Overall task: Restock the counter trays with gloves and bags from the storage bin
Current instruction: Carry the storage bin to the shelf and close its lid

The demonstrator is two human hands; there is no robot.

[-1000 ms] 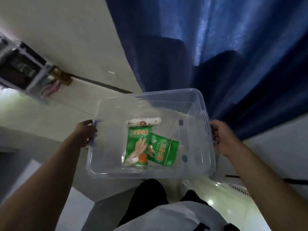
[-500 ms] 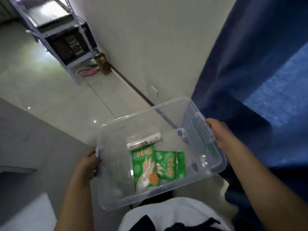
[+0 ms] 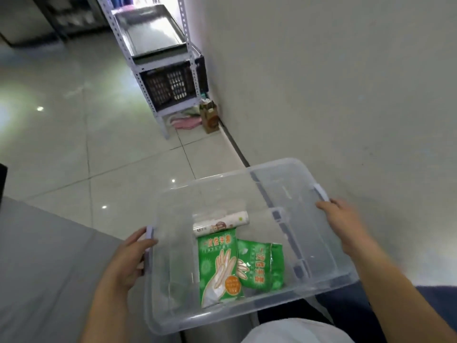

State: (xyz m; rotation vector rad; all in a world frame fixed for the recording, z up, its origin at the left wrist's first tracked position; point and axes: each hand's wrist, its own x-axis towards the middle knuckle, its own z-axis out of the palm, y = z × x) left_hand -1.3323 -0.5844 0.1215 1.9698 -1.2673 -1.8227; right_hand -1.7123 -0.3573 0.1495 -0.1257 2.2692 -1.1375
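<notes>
I carry a clear plastic storage bin (image 3: 329,246) in front of my body. My left hand (image 3: 128,263) grips the handle on its left end and my right hand (image 3: 343,224) grips the handle on its right end. On the bin's floor lie two green packs of disposable gloves, a larger one (image 3: 217,266) and a smaller one (image 3: 262,263) beside it. A white roll of bags (image 3: 220,224) lies just beyond them.
A grey counter surface (image 3: 42,268) lies at the lower left. A white metal shelf rack (image 3: 158,60) with a tray and a dark crate stands ahead against the wall (image 3: 333,82). A small brown box (image 3: 210,117) and pink cloth sit beside its foot. Glossy tiled floor (image 3: 81,144) stretches ahead.
The view has swung left, away from the blue curtain, toward the wall, floor and shelf rack. Both hands keep hold of the bin; its contents have barely shifted.
</notes>
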